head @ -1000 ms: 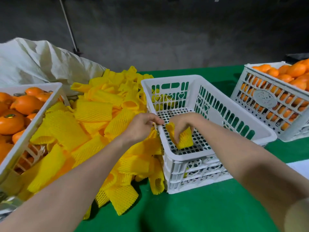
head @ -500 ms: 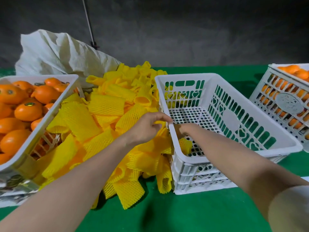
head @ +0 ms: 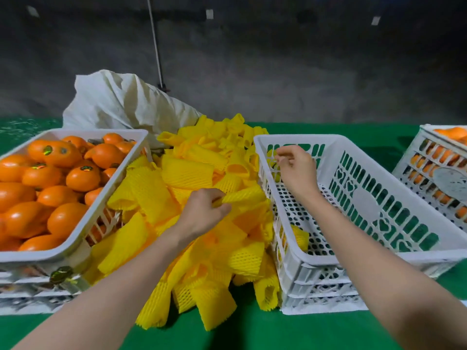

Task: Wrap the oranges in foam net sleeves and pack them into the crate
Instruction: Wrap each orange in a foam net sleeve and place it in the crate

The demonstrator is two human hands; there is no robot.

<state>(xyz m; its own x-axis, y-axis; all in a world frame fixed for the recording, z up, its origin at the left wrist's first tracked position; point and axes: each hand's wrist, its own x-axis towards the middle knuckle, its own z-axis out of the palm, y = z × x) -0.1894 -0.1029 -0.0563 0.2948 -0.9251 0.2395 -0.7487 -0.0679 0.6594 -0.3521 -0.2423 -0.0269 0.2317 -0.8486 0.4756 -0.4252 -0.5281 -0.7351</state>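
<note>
Seen from the head camera, a packing table covered in green cloth (head: 278, 332) is shown with three white crates set along it. At the left, a white tray crate (head: 75, 238) is filled with loose oranges (head: 83, 175), several marked with small stickers. Just beside it, in the middle, a heap of yellow foam net sleeves (head: 187, 173) is piled against the left wall of the packing crate (head: 366, 202). The left hand (head: 204, 213) is lowered onto the heap, and the edge of one foam sleeve (head: 242, 198) is pinched between its thumb and fingers. The right hand (head: 295, 170) is raised over the far left part of the packing crate, its fingers loosely curled and nothing visible in them. A single yellow sleeve (head: 299, 238) is seen lying in the near left corner of that crate; whether it is filled cannot be told. At the far right, a further crate of oranges (head: 449, 178) is partly cut off by the frame. A crumpled white sack (head: 121, 102) is heaped behind the sleeves, against a dark wall.
</note>
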